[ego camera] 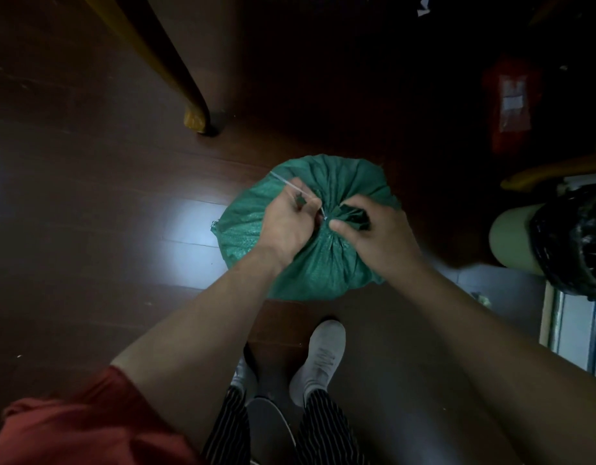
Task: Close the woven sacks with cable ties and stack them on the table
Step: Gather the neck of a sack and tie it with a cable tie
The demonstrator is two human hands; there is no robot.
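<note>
Resting on the floor [105, 203], the sack [323, 263] was pinched at its gathered neck by the right fingers [343, 227]; the tie [286, 183], looped there, was gripped by the curled left fingers [298, 204].

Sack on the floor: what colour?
Green. The sack shows best in the head view.

The sack [310, 263] stands on the floor [88, 229], just ahead of the person's shoes [323, 354]. On its top, the left grip [286, 223] and right grip [373, 236] lie side by side, the right one pinching the sack's gathered neck [352, 216]. The tie [290, 184] runs from the neck through the left grip and out to the far left. A leg [176, 68] stands beyond the sack, to its left. A bin [571, 243] sits to the right, and a package [511, 105] lies behind it.
</note>
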